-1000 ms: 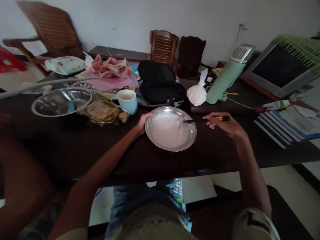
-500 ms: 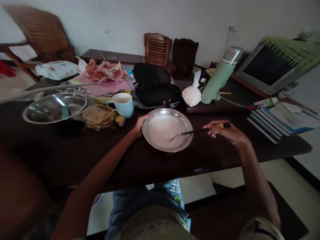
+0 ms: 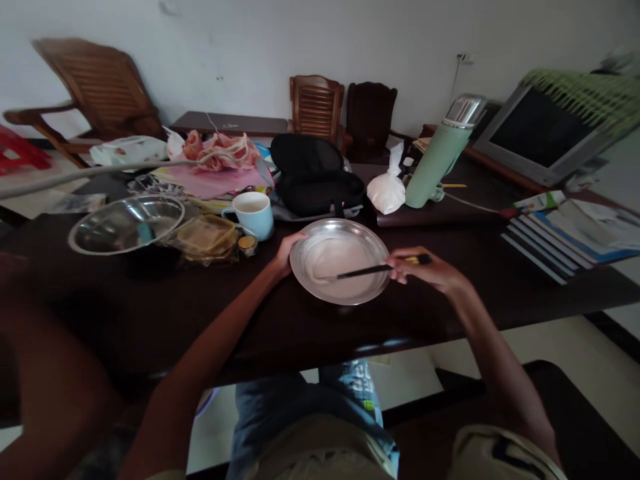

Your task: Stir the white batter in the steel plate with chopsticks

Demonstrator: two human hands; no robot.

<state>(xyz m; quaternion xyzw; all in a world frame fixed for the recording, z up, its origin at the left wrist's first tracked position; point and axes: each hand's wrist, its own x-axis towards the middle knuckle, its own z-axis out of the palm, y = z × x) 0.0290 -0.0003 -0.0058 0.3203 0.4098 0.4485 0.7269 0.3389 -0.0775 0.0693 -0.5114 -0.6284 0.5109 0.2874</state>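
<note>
A shallow metal bowl point(image 3: 343, 227) stands on the dark table, with a pale, runny batter point(image 3: 345, 257) inside. My left hand point(image 3: 289, 253) grips its left rim, the thumb over the edge. From the right, my right hand point(image 3: 417, 267) is closed around black chopsticks point(image 3: 363, 271) with a yellow band near the top; I cannot tell how many sticks there are. Their coated tips dip into the batter left of its middle. Beyond the bowl sits a knotted plastic bag of white powder point(image 3: 387, 192). A light blue mug point(image 3: 254, 215) is behind my left hand.
Left of the mug are a plastic tub point(image 3: 207, 237), a small jar point(image 3: 247, 245) and a larger steel basin point(image 3: 80, 240). A green thermos point(image 3: 435, 163), books point(image 3: 543, 250) and a black case point(image 3: 315, 170) stand farther back. Another person's arm point(image 3: 55, 373) is at lower left.
My right hand has moved left, carrying the chopstick tips from the right side of the batter to the left side. My left hand stays on the rim. The view has shifted slightly.
</note>
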